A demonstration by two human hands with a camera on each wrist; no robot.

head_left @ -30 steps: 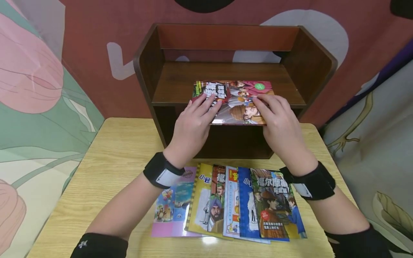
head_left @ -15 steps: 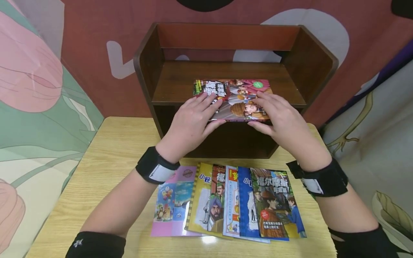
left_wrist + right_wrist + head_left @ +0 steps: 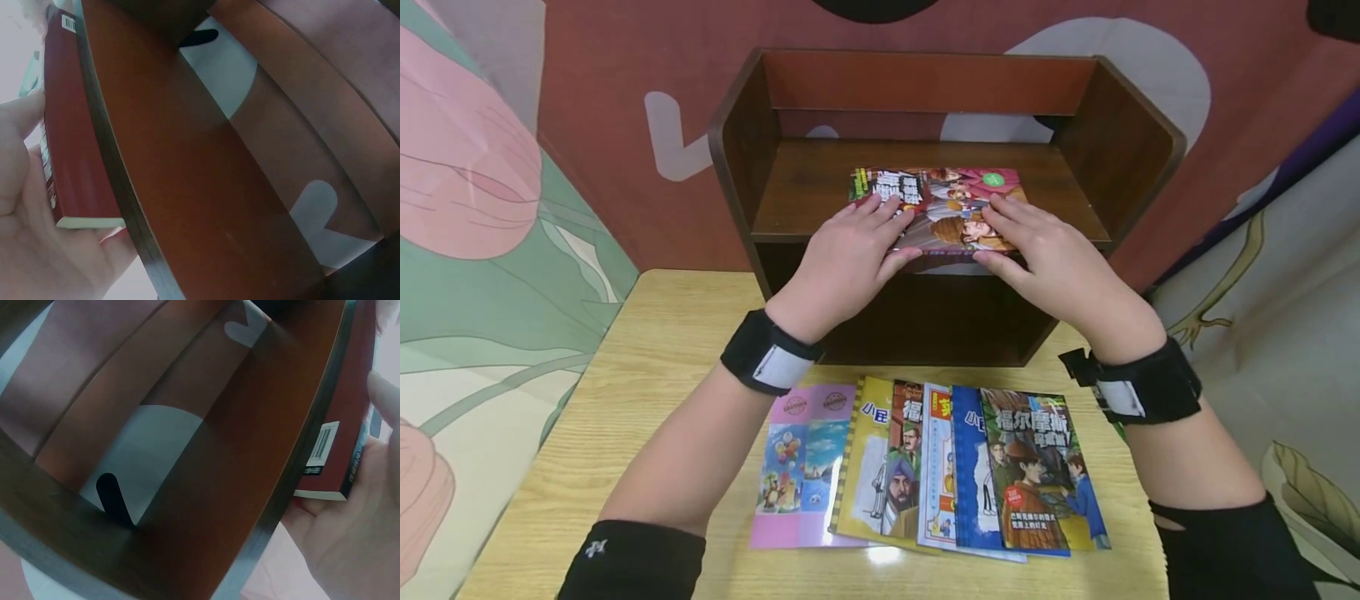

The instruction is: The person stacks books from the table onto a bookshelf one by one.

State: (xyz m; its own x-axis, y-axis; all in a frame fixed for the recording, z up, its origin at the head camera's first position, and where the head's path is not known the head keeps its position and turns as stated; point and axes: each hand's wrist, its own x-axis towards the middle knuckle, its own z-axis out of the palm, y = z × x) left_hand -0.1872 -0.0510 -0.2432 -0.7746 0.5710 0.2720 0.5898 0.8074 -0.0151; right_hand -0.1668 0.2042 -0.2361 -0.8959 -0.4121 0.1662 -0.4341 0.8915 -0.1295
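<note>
A comic-style book (image 3: 951,225) lies flat on the upper shelf (image 3: 925,154) of a dark brown bookcase, its near part jutting past the shelf's front edge. My left hand (image 3: 848,260) rests with straight fingers on the left of its cover, thumb at the near edge. On the right side my right hand (image 3: 1060,265) lies the same way, fingers on the cover and thumb at the near edge. From below, the wrist views show the dark red back cover (image 3: 78,125), with a barcode (image 3: 322,447) near one end.
Several books lie fanned on the wooden table (image 3: 685,350) before the bookcase, from a pink one (image 3: 775,533) at left to a dark detective comic (image 3: 1026,475) at right. Upright side panels (image 3: 1138,150) flank the shelf. A patterned cloth (image 3: 625,192) hangs behind.
The book has slid back, further onto the upper shelf, with both hands following it. My thumbs, earlier tucked below the book, now lie along its near edge.
</note>
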